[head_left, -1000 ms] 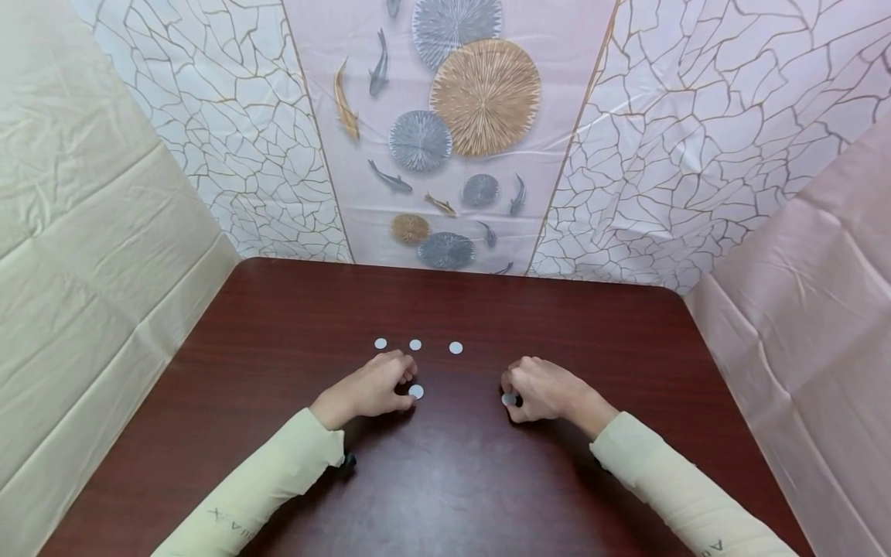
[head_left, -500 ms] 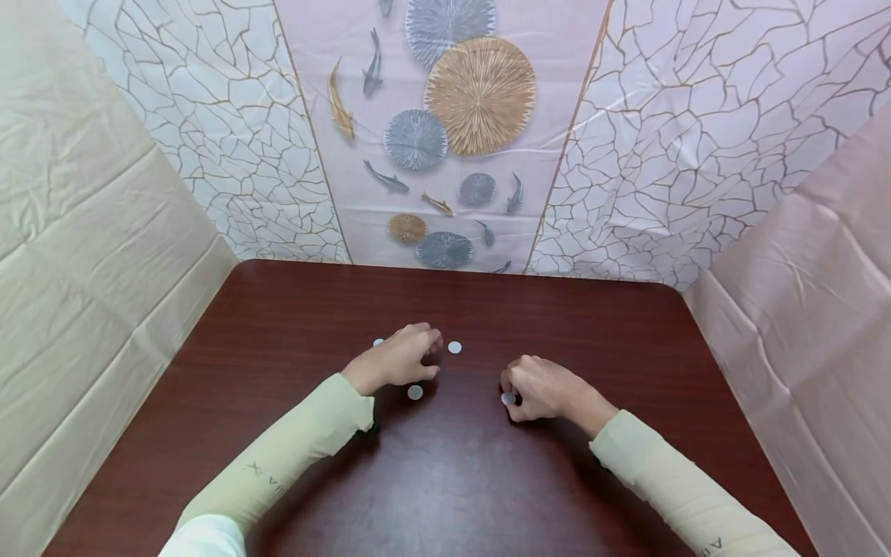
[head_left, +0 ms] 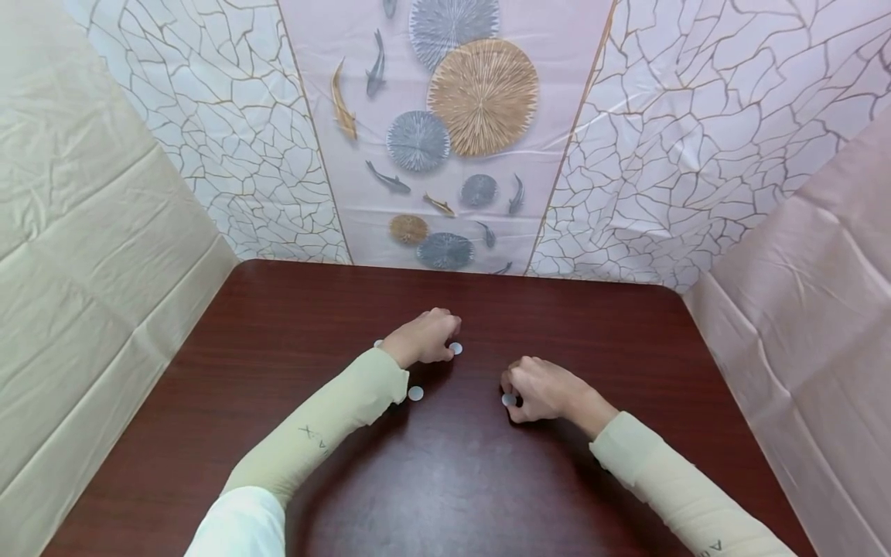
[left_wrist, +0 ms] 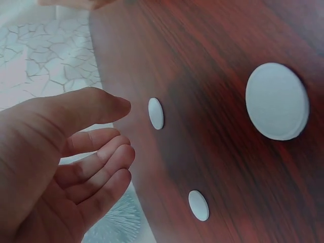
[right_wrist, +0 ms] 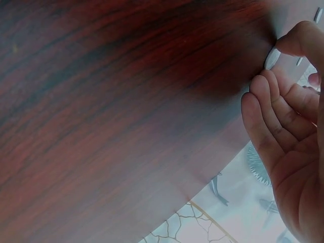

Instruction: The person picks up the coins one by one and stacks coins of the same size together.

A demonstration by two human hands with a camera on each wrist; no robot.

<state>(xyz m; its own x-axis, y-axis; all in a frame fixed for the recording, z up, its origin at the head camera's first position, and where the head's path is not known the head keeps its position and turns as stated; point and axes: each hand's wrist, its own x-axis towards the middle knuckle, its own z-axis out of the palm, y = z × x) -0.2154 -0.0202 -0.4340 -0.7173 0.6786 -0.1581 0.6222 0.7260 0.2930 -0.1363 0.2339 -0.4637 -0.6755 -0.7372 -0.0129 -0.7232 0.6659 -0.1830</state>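
Note:
In the head view my left hand (head_left: 425,338) is over the far middle of the table, beside a small white disc (head_left: 455,348). In the left wrist view that hand (left_wrist: 76,157) has its thumb and bent fingers apart, holding nothing, with a gap to the nearest white disc (left_wrist: 156,113). My right hand (head_left: 546,389) pinches another white disc (head_left: 509,400) between thumb and fingertips, low at the tabletop. The right wrist view shows this disc (right_wrist: 272,58) edge-on. A further white disc (head_left: 415,394) lies near the left cuff, and one (head_left: 378,343) is partly covered by the left wrist.
The dark red-brown wooden table (head_left: 445,495) has a glossy top. Patterned cloth (head_left: 480,193) hangs behind its far edge, and plain pale cloth walls (head_left: 90,309) stand at both sides.
My left hand has moved away to the right and farther back, from the nearer disc to the far right one, its forearm now covering part of the far row. The right hand stays in place.

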